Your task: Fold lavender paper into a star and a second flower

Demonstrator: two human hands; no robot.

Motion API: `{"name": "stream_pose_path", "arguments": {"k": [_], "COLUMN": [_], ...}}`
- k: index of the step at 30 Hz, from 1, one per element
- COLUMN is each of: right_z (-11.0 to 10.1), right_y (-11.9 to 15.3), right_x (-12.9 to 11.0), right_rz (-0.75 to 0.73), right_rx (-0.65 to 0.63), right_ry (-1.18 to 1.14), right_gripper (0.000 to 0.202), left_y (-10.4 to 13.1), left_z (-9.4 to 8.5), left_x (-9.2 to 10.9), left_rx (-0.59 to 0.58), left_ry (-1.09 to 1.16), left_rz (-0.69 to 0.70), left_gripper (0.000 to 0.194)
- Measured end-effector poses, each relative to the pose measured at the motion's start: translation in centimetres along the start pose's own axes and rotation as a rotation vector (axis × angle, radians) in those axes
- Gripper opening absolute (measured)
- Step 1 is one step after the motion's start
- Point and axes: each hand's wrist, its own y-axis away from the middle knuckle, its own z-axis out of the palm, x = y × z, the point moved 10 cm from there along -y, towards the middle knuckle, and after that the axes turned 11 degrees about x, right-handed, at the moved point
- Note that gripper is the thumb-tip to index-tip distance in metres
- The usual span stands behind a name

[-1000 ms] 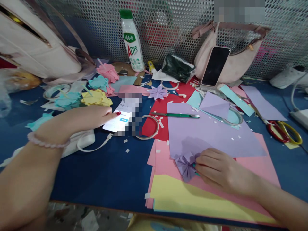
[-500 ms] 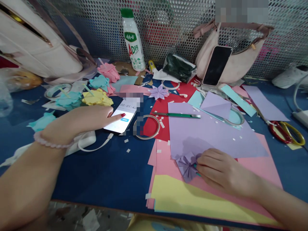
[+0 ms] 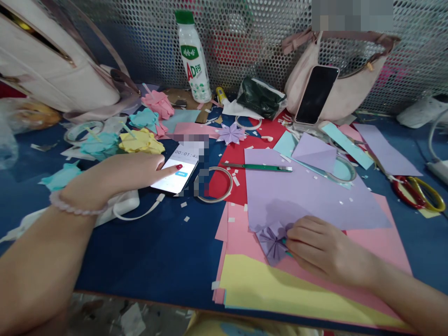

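On the left, my left hand (image 3: 115, 175) reaches over a lit phone (image 3: 177, 170), one red-nailed finger stretched out and touching its screen, the other fingers bent. The phone shows a timer. At the lower right, the fingers of my right hand (image 3: 322, 247) are closed on the right side of a purple folded paper flower (image 3: 273, 245); a bit of teal shows by the fingertips. Beneath it are pink sheets (image 3: 241, 233), a yellow sheet (image 3: 266, 284) and a large purple sheet (image 3: 308, 200). A green craft knife (image 3: 266, 167) lies on the purple sheet.
Tape rolls (image 3: 214, 185), a second purple flower (image 3: 231, 133), yellow (image 3: 142, 141) and other paper flowers, scissors (image 3: 408, 192) and paper strips surround the work. Behind stand a bottle (image 3: 194, 60), a dark phone (image 3: 317, 95), a handbag (image 3: 350, 88) and a mesh panel (image 3: 255, 28).
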Motion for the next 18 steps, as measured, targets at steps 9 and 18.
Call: {"name": "stream_pose_path", "arguments": {"k": [9, 18], "right_z": [0.20, 0.02], "right_y": [0.17, -0.01], "right_x": [0.05, -0.02], "right_rz": [0.005, -0.002], "right_rx": [-0.016, -0.001], "right_ry": [0.008, -0.004], "right_gripper": [0.027, 0.020], "left_y": [-0.02, -0.02], "left_z": [-0.01, -0.09], "left_x": [0.00, 0.01], "left_rx": [0.027, 0.061], "left_ry": [0.004, 0.029], "left_rz": [0.015, 0.036], "left_gripper": [0.058, 0.063]}}
